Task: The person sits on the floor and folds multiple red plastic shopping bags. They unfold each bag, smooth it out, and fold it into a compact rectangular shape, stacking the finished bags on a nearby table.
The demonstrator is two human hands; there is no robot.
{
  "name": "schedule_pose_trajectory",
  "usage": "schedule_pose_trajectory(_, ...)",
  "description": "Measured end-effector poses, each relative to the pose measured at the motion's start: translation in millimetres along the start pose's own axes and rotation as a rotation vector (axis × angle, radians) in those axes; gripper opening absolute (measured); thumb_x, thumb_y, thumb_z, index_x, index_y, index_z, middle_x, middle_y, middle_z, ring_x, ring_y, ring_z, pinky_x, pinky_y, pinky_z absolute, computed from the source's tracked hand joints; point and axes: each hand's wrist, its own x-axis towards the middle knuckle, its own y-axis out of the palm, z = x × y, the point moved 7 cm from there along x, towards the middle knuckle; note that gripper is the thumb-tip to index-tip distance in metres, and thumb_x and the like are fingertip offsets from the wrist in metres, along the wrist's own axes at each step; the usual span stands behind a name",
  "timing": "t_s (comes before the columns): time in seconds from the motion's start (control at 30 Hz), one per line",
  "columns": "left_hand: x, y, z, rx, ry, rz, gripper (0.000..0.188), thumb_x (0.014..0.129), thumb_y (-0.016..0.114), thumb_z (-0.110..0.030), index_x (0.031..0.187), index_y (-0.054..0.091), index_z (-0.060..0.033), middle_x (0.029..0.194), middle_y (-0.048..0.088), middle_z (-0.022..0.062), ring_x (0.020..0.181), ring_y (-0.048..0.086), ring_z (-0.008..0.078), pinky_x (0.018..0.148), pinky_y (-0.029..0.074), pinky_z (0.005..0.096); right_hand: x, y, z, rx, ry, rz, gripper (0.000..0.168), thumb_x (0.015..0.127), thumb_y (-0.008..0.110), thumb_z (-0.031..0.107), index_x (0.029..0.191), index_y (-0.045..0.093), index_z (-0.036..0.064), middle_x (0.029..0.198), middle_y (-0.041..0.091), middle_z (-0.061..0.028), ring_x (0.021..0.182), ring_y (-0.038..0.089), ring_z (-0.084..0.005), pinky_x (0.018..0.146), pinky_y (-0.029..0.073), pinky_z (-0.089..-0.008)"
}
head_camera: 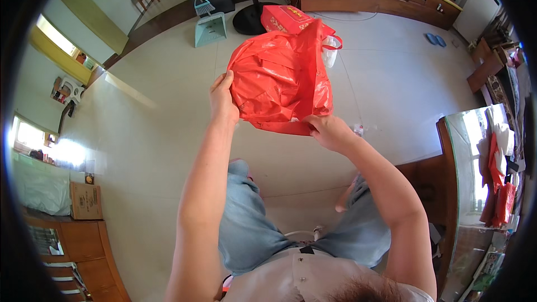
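A glossy red bag (268, 77) is held up in front of me between both hands, its surface creased. My left hand (224, 98) grips its left edge, thumb on the near face. My right hand (329, 130) pinches the lower right edge with thumb and fingers. A red loop handle (335, 44) sticks out at the bag's upper right. Behind it, a red printed box (287, 19) bearing writing sits on the floor, partly hidden by the bag. A white plastic bag (330, 52) shows beside the handle.
A light blue dustpan (211, 29) and broom (204, 6) stand by a black round base (249, 19). Beyond is a wooden TV cabinet (340, 2). Blue slippers (435, 40) lie on the tiled floor (168, 134). To my right is a glass-topped table (465, 214) with folded red bags (503, 205).
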Motion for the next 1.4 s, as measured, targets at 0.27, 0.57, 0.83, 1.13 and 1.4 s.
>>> schedule_pose_trajectory(0.27,-29,41,28,-0.066,-0.164,0.097,0.032,0.097,0.062,-0.02,0.119,0.062,0.0024,0.119,0.064,0.0118,0.11,0.06,0.0206,0.096,0.049,0.0342,3,-40,39,0.35,-0.061,-0.638,0.041,0.09,0.068,0.027,0.123,0.056,0.005,0.108,0.068,-0.0163,0.098,0.067,-0.0285,0.087,0.052,-0.0392)
schedule_pose_trajectory(0.57,-65,84,30,0.202,-0.149,0.639,0.059,0.095,0.059,-0.014,0.148,0.037,-0.0014,0.141,0.051,0.0104,0.132,0.046,0.0202,0.111,0.035,0.0349,38,-36,-5,1.426,-0.086,-0.44,0.014,0.101,0.049,0.01,0.111,0.055,0.001,0.102,0.063,-0.0048,0.095,0.061,-0.0122,0.084,0.052,-0.0302)
schedule_pose_trajectory(0.83,-71,89,28,0.653,0.336,0.658,0.07,0.076,0.08,-0.021,0.133,0.047,0.0021,0.122,0.061,0.0165,0.115,0.059,0.0261,0.098,0.047,0.0371,23,-57,-13,1.779,-0.044,-0.485,0.019,0.103,0.046,0.014,0.116,0.052,0.001,0.107,0.063,-0.0077,0.094,0.064,-0.0151,0.083,0.055,-0.0306)
schedule_pose_trajectory(1.13,-31,50,-1,0.808,0.531,0.267,0.038,0.077,0.079,-0.012,0.106,0.058,0.0011,0.098,0.069,0.0112,0.086,0.065,0.0172,0.077,0.052,0.032,1,-112,-74,0.953,0.1,-0.969,0.01,0.099,0.051,0.008,0.102,0.059,0.001,0.093,0.062,-0.0024,0.08,0.053,-0.0113,0.076,0.045,-0.0264)
schedule_pose_trajectory(1.4,-29,41,-8,0.758,0.581,0.207,0.015,0.091,0.069,-0.014,0.096,0.062,-0.0017,0.072,0.057,0.0009,0.066,0.05,0.0076,0.063,0.044,0.0262,-17,-125,-82,0.733,0.126,-1.029,0.015,0.099,0.056,0.011,0.111,0.06,0.005,0.096,0.062,-0.0017,0.089,0.055,-0.0117,0.083,0.047,-0.0276)
